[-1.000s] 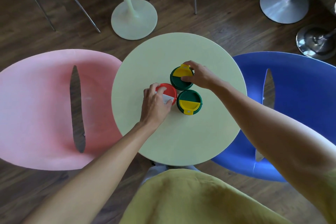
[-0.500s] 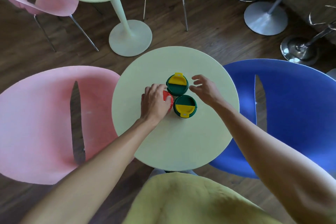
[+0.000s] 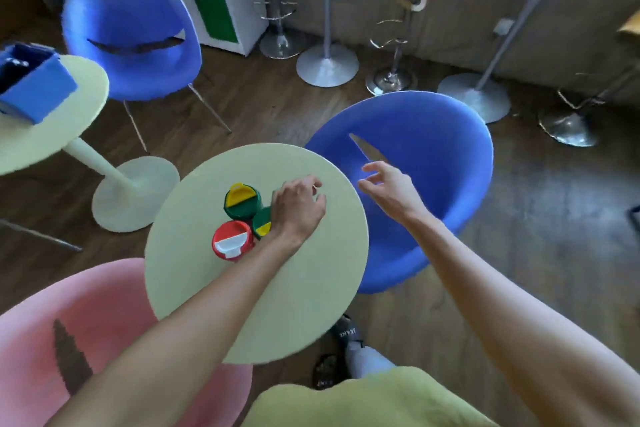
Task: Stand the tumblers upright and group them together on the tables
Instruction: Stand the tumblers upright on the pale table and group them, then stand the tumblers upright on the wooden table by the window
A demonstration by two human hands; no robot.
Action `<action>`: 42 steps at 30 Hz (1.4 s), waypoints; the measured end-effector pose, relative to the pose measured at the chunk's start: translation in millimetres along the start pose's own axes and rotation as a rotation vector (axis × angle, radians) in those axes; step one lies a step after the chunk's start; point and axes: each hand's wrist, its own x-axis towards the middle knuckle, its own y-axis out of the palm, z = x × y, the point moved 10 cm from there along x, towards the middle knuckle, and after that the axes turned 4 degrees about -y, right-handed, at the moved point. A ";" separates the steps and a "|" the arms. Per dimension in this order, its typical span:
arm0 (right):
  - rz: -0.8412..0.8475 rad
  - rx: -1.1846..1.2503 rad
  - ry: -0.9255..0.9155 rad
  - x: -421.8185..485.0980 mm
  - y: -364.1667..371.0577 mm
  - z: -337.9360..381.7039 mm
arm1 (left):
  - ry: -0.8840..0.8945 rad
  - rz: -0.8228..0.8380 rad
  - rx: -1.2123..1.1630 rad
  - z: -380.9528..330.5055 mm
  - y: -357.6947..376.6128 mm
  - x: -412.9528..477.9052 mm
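Observation:
Three tumblers stand upright, touching, on the round pale-green table (image 3: pixel 277 305). A red tumbler (image 3: pixel 232 244) with a red-and-white lid is nearest me. Behind it stands a green tumbler (image 3: pixel 242 200) with a green-and-yellow lid. A second green tumbler (image 3: pixel 262 227) is partly hidden by my left wrist. My left hand (image 3: pixel 298 208) hovers just right of them with loosely curled fingers, holding nothing. My right hand (image 3: pixel 388 189) floats open past the table's right edge, above the blue chair.
A blue chair (image 3: pixel 433 184) sits right of the table and a pink chair (image 3: pixel 110 340) at near left. A second pale-green table (image 3: pixel 45 135) at far left carries a blue box (image 3: pixel 34 87). Another blue chair (image 3: pixel 128 31) and several bar-stool bases stand beyond.
Both hands have let go of the tumblers and moved right. The view has swung up and to the right, so the group now sits at the left of the table.

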 end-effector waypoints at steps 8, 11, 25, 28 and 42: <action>-0.308 0.092 0.155 -62.5 -145.5 -91.3 | 0.283 0.134 -0.003 -165.5 64.6 -10.5; -0.405 0.092 0.193 -75.0 -203.5 -130.0 | 0.365 0.177 -0.006 -235.5 96.7 -9.7; -0.472 -0.017 0.174 15.0 -490.1 -238.6 | 0.425 0.188 -0.028 -536.1 199.1 71.2; -0.474 -0.022 0.143 58.1 -536.4 -241.1 | 0.423 0.145 -0.025 -580.4 201.9 113.8; -0.536 -0.020 0.026 338.9 -740.8 -200.4 | 0.479 0.002 -0.098 -776.4 192.1 417.1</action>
